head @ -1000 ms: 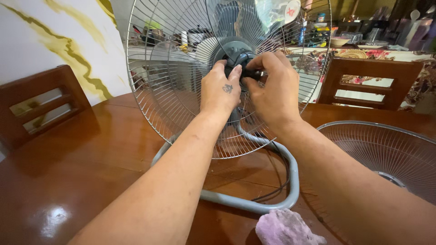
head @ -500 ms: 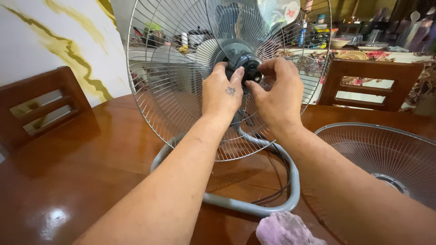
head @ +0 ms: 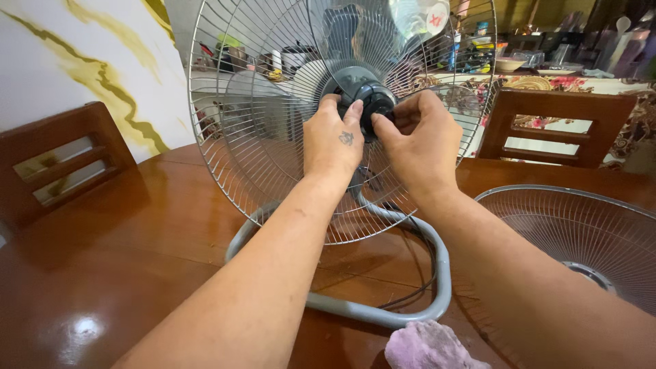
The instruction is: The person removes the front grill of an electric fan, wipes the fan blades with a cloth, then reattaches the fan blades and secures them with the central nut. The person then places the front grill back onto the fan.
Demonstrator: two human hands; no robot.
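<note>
Grey plastic hub (head: 355, 80) is where everything is happening: both hands are on the dark knob (head: 374, 102) at the middle of the fan (head: 273, 123), which stands upright on the table (head: 137, 232). Left hand (head: 333, 140) comes up from below with its fingertips pressed on the knob's left side, fingers together and curled onto it. Right hand (head: 418, 140) pinches the same knob from the other side, thumb and fingers closed on it, so the knob sits clamped between the two hands. Can't see the front face of the knob much, the fingers cover most of it.

Behind the grip is the rear guard (head: 232, 89), a round wire cage, and the see-through blades (head: 342, 34) show above the hands, between the knob and the guard. Straight below the grip the grey tube stand (head: 437, 273) loops round on the table, with a black cord (head: 410, 294) running inside the loop. Down from the right wrist, at the bottom edge, there's a pinkish cloth (head: 427, 345) just beside the stand. Off to the right of the grip, under the right forearm, a second wire guard (head: 581, 232) lies flat on the table, well apart from the hands. Wooden chairs are pushed up on both sides, one (head: 61, 160) far left of the grip, one (head: 557, 123) just past the right hand.
</note>
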